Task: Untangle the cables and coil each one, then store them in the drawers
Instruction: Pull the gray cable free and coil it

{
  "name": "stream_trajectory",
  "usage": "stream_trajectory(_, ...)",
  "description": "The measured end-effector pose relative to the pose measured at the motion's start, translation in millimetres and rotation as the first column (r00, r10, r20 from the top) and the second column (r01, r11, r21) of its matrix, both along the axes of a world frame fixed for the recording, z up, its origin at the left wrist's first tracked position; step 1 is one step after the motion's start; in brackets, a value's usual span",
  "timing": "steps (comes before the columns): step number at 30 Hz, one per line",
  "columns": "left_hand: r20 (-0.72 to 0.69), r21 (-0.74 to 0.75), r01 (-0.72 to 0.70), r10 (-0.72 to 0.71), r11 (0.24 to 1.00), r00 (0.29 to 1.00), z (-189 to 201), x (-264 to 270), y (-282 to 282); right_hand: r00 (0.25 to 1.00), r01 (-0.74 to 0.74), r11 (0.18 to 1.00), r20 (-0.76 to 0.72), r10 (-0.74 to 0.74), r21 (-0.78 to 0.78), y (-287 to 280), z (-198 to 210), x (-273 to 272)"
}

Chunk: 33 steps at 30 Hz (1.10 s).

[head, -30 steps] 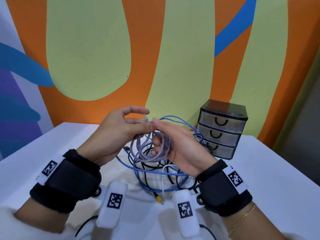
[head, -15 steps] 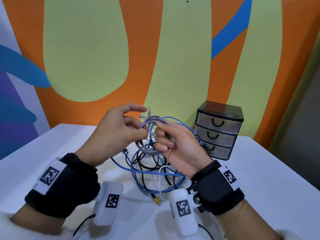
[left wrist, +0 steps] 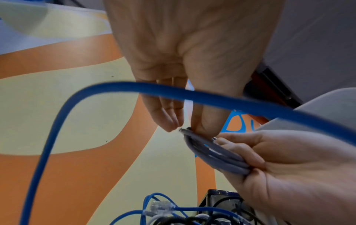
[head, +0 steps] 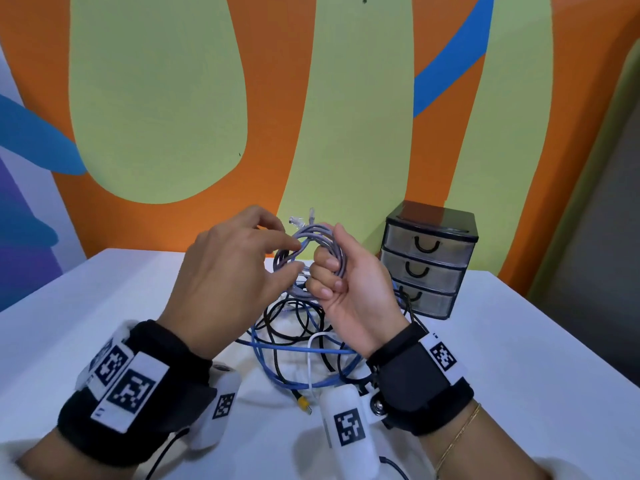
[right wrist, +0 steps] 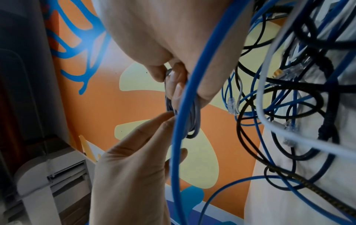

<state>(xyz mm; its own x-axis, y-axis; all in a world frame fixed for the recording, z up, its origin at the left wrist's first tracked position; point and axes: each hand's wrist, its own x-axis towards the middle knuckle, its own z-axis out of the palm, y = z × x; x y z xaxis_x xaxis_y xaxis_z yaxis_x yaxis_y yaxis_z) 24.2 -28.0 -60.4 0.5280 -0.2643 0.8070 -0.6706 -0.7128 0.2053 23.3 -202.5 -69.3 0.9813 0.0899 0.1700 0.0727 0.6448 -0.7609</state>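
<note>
The right hand (head: 349,285) hides part of the grey coil (head: 311,251); the bottom drawer (head: 427,299) sits partly behind cables.

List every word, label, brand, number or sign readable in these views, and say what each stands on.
No readable words, brands or numbers in any view.
Square black-and-white coded markers, patterns not text: on the left wristband, the right wristband and the two white wrist camera housings.
Drawer unit: no label visible.
Grey cable and blue cable: no jacket print legible.

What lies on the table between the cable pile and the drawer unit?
In the head view, a black cable runs from the cable pile to the foot of the drawer unit; otherwise bare white table.
</note>
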Motion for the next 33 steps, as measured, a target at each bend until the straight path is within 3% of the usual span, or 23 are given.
stream_trajectory(2, -0.030, -0.029, 0.026, -0.027, 0.999, 0.999, -2, 2, -2, 0.999, 0.040, 0.999, 0.013, -0.039, -0.012, 0, 1, 0)
stream_trajectory(6, -0.196, -0.119, 0.221, -0.241, 0.968, 0.951, -4, 9, 0, 0.990, 0.138, 0.983, 0.049, -0.133, -0.122, 2, -1, 1)
stream_trajectory(11, -0.518, -0.161, 0.402, -0.424, 0.901, 0.743, 4, -3, 6, 0.955, 0.291, 0.924, 0.023, -0.294, -0.250, -10, -5, 10)
stream_trajectory(13, -0.548, -0.246, 0.444, -0.501, 0.862, 0.670, 7, -8, 4, 0.949, 0.308, 0.925, 0.007, -0.315, -0.221, -17, -3, 11)
stream_trajectory(17, -0.446, -0.497, 0.344, -0.575, 0.797, 0.686, 10, -6, -1, 0.969, 0.242, 0.960, -0.007, -0.245, -0.144, -16, 1, 9)
stream_trajectory(21, -0.453, -0.742, 0.138, -0.642, 0.656, 0.619, 8, 0, -7, 0.981, 0.193, 0.973, 0.018, -0.192, -0.129, -11, 2, 7)
stream_trajectory(26, -0.484, -0.814, 0.035, -0.710, 0.580, 0.511, 8, -3, -14, 0.982, 0.188, 0.981, -0.013, -0.188, -0.046, -11, 2, 8)
stream_trajectory(30, -0.524, -0.774, -0.006, -0.635, 0.633, 0.567, 6, -3, -16, 0.986, 0.155, 0.983, 0.073, -0.149, -0.098, -7, 3, 2)
stream_trajectory(33, -0.477, -0.833, -0.068, -0.650, 0.549, 0.591, 7, 1, -12, 0.990, 0.085, 0.996, 0.115, -0.080, -0.039, -5, 5, 1)
